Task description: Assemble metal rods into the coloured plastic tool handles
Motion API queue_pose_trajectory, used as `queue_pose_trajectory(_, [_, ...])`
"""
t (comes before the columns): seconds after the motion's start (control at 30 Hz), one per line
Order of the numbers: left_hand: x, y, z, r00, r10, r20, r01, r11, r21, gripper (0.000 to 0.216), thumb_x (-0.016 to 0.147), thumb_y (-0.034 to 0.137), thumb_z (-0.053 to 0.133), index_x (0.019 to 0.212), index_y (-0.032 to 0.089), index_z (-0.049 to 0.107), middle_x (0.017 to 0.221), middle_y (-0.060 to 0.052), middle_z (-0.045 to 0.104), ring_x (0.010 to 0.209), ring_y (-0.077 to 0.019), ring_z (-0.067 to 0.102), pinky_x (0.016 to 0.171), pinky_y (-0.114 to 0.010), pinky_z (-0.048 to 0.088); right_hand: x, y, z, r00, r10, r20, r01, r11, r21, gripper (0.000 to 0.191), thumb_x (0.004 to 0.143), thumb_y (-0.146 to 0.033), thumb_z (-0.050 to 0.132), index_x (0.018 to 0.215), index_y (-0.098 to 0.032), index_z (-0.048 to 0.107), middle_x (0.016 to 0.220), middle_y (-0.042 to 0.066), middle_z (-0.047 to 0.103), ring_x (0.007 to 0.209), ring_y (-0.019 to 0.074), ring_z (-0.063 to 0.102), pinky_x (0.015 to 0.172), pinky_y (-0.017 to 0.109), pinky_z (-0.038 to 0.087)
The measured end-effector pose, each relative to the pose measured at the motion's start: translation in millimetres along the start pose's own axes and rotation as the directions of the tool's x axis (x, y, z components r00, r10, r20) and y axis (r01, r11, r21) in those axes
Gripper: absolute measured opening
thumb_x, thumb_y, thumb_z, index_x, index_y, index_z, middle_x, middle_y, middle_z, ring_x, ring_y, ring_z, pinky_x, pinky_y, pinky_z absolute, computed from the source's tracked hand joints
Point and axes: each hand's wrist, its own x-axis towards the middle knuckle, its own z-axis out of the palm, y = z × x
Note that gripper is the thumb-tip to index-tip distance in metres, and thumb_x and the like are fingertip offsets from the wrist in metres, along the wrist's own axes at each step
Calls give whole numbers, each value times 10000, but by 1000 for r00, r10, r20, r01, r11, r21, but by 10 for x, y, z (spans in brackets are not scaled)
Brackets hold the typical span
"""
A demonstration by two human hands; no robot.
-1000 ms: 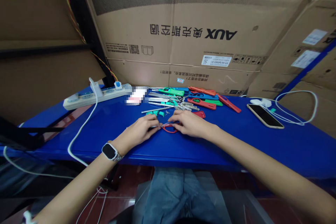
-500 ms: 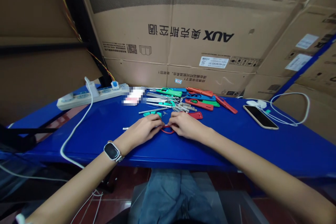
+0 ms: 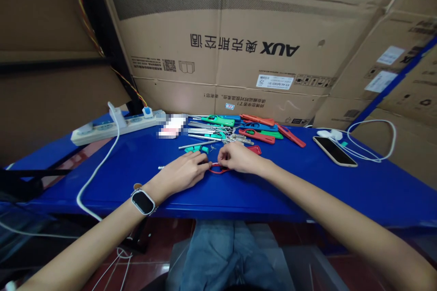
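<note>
Head view: left hand (image 3: 184, 173) and right hand (image 3: 239, 158) both pinch the red handle (image 3: 218, 171) flat on the table (image 3: 136, 168); fingertip-only grip, so it may slip.

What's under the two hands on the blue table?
A red plastic handle piece lies on the blue table, pinched between the left hand and right hand. Both hands cover its ends, so its full shape is hidden.

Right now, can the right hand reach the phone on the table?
Probably yes: only bare table lies between the right hand and the phone, though that hand is holding a red part.
</note>
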Motion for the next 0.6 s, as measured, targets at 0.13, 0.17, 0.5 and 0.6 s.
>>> queue_pose_trajectory(0.13, [-8, 14, 22, 1000, -2, 4, 2, 1000, 29, 245, 998, 192, 454, 1120, 173, 666, 1075, -97, 614, 937, -230, 604, 852, -376, 506, 56, -53, -104, 996, -55, 64, 61, 994, -88, 157, 737, -30, 616, 659, -137, 700, 574, -8, 642, 538, 88, 528, 552, 203, 358])
queue_pose_trajectory(0.17, [-11, 19, 25, 1000, 0, 1, 0, 999, 37, 244, 997, 189, 456, 1120, 171, 666, 1076, -97, 615, 934, -229, 605, 850, -375, 507, 69, -65, -126, 995, -57, 85, 66, 992, -107, 147, 742, -46, 624, 660, -139, 703, 571, -6, 643, 535, 91, 530, 544, 204, 356])
queue_pose_trajectory(0.5, [-19, 40, 28, 999, 21, -50, -18, 997, 76, 241, 990, 175, 471, 1108, 157, 680, 1023, -99, 623, 878, -220, 608, 817, -369, 510, 224, -194, -256, 939, 91, 330, -61, 993, -101, 167, 699, -38, 575, 736, -136, 705, 510, 2, 633, 483, 137, 604, 486, 203, 414])
queue_pose_trajectory(0.6, [-24, 38, 54, 998, 25, -58, -19, 996, 86, 246, 989, 173, 474, 1131, 150, 673, 1009, -101, 626, 872, -226, 610, 810, -373, 507, 326, -233, -307, 906, 71, 416, -11, 989, -147, 175, 684, -33, 563, 731, -129, 701, 509, 2, 628, 502, 142, 614, 493, 204, 424])
